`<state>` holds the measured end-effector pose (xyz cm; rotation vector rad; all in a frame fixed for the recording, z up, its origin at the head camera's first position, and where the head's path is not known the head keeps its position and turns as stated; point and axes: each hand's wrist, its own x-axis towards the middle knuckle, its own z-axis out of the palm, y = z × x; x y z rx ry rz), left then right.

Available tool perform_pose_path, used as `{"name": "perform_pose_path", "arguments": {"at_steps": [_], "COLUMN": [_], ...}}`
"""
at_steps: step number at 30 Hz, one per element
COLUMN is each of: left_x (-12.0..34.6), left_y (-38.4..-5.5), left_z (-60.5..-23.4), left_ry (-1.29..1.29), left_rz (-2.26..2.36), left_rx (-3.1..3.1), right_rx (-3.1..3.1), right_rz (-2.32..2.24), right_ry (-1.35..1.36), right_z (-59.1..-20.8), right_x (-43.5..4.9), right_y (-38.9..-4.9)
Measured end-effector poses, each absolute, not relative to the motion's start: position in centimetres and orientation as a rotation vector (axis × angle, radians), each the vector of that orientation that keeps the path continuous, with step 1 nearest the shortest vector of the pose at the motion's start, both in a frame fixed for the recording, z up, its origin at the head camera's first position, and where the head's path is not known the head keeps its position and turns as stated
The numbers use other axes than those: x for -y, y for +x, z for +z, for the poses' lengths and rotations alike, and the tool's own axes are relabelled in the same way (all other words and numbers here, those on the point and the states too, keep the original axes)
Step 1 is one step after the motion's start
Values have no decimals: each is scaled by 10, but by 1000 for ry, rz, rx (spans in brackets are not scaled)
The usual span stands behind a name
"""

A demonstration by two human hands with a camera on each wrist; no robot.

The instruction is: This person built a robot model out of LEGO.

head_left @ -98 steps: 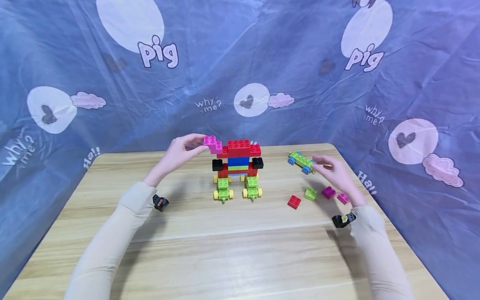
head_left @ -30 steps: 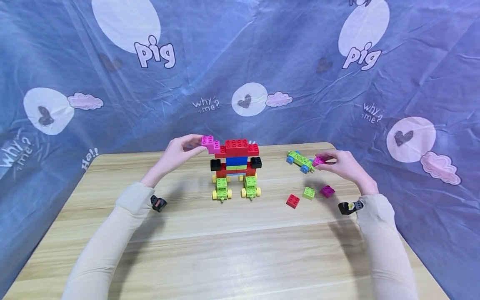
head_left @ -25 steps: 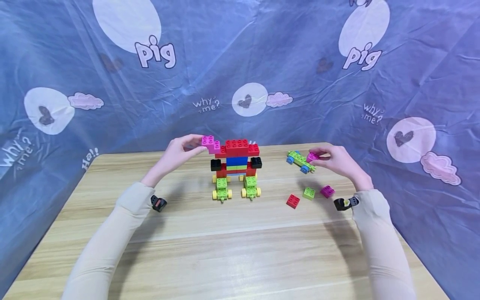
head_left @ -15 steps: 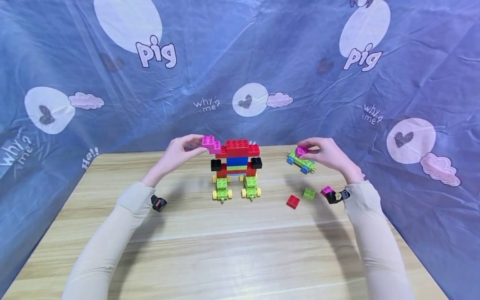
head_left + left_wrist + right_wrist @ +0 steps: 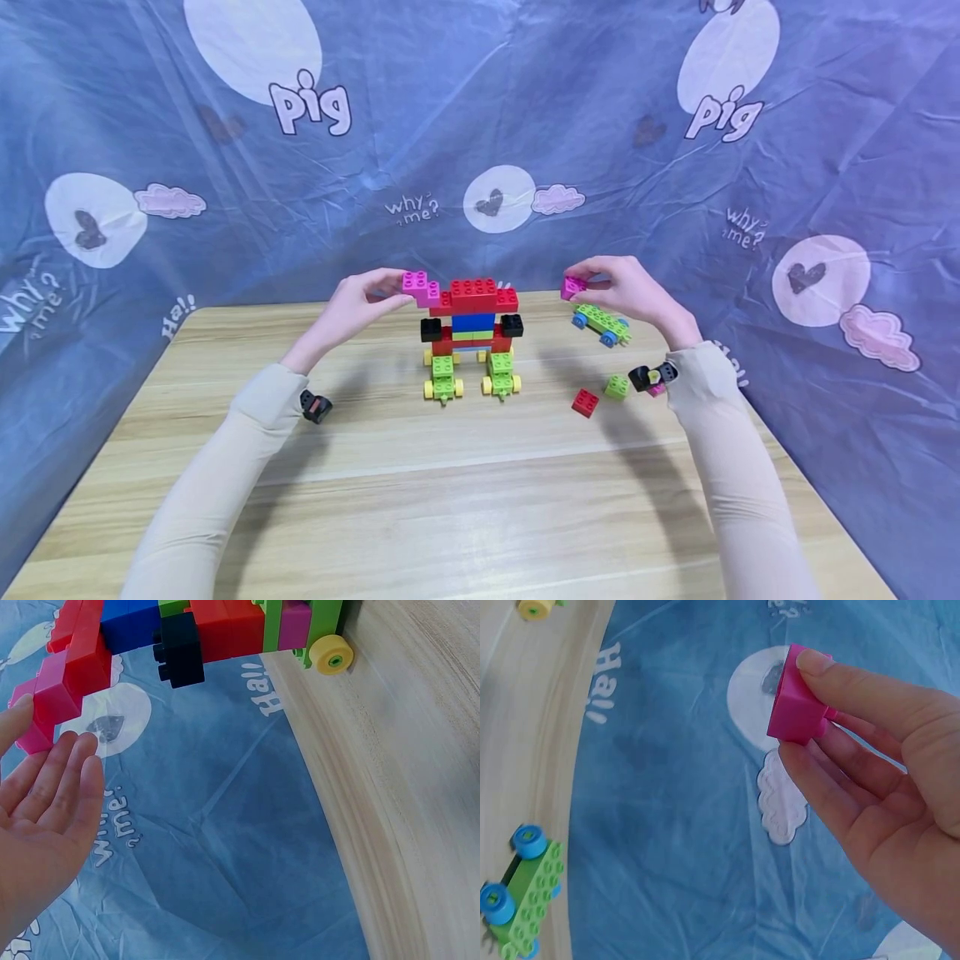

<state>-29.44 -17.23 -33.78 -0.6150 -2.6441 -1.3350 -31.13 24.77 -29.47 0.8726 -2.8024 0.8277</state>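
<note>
A brick figure (image 5: 474,321) stands upright mid-table, built of red, blue, black and green toy bricks on yellow-wheeled green feet. Pink bricks (image 5: 417,284) step up from its left shoulder. My left hand (image 5: 358,304) pinches the outer pink brick between thumb and fingers; the left wrist view shows the thumb on top and fingers below. My right hand (image 5: 626,292) pinches a loose magenta brick (image 5: 799,697) between thumb and fingertips, raised above the table to the right of the figure. In the right wrist view its studs face the palm.
A green car base (image 5: 600,323) with blue wheels sits below the right hand. Nearer lie a red brick (image 5: 585,402), a lime brick (image 5: 617,387) and a magenta brick (image 5: 657,389), partly hidden by the right wrist's camera. A printed blue cloth (image 5: 495,125) hangs behind the table.
My right hand picked up a magenta brick from the right side, then carried it left and upward past the green car base. My left hand has stayed at the figure's shoulder.
</note>
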Motion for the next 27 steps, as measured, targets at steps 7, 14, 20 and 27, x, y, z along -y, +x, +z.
{"name": "perform_pose_path", "arguments": {"at_steps": [7, 14, 20, 27], "left_x": [173, 172, 173, 172], "left_y": [-295, -295, -295, -295], "left_z": [-338, -338, -339, -339], "left_ry": [-611, -612, -613, -607], "left_rz": [-1329, -1329, -1332, -1330], "left_rx": [2643, 2648, 2645, 2656], "right_rx": [2792, 2782, 2770, 2781], "right_rz": [807, 833, 891, 938], "right_ry": [918, 990, 1063, 1133], "right_z": [-286, -283, -283, -285], "right_x": [-228, -211, -197, -188], "right_y": [-315, -316, -319, -322]}}
